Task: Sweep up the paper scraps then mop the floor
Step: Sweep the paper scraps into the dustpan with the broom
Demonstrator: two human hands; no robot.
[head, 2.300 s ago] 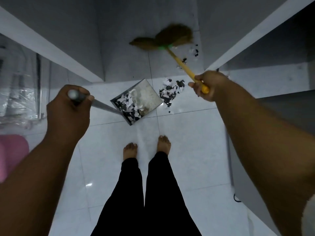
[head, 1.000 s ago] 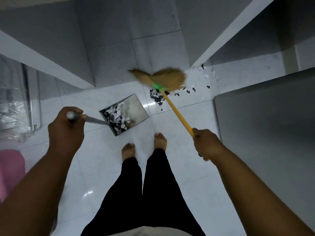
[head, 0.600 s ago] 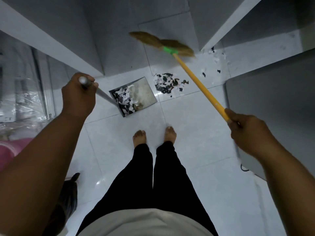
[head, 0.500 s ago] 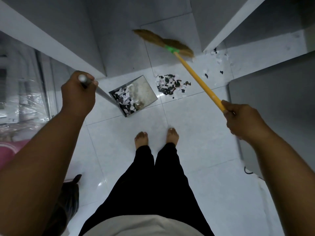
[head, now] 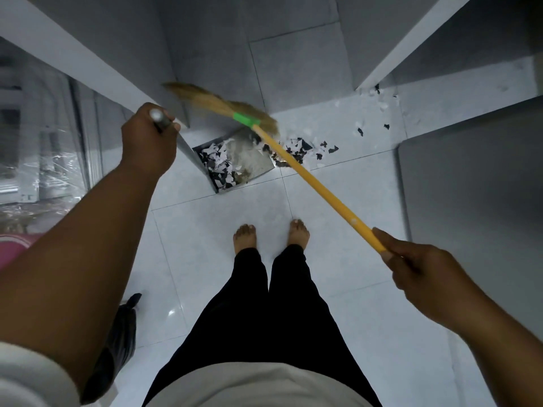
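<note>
- the white floor has the dustpan sitting on it;
- the broom has a yellow stick; the right hand grips its end; its bristles are over the pan's far edge;
- the left hand squeezes the pan's grey handle;
- paper scraps lie in the pan and just beside it; more lie by the wall

no readable text, labels or numbers
</note>
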